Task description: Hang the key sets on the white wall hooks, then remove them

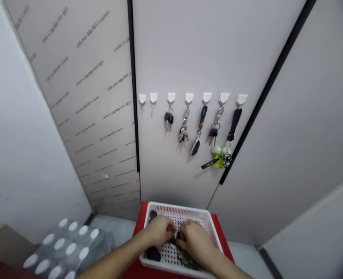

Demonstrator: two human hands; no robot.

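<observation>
Both my hands reach down into a white perforated basket (209, 224) that rests on a red stool (141, 217). My left hand (160, 229) and my right hand (195, 239) meet over a small dark and yellowish key set (175, 236), fingers curled and pinching at it. Other dark keys (153, 254) lie in the basket near my left wrist, and another bunch (189, 260) sits under my right wrist. On the wall above is a row of white hooks (189, 97); the two leftmost (142, 99) hang bare, the others carry key bunches (215, 133).
A shrink-wrapped pack of white-capped bottles (66, 248) stands on the floor to the left. A brown box corner (2, 244) shows at the far left. Black vertical strips (133, 97) divide the grey wall panels.
</observation>
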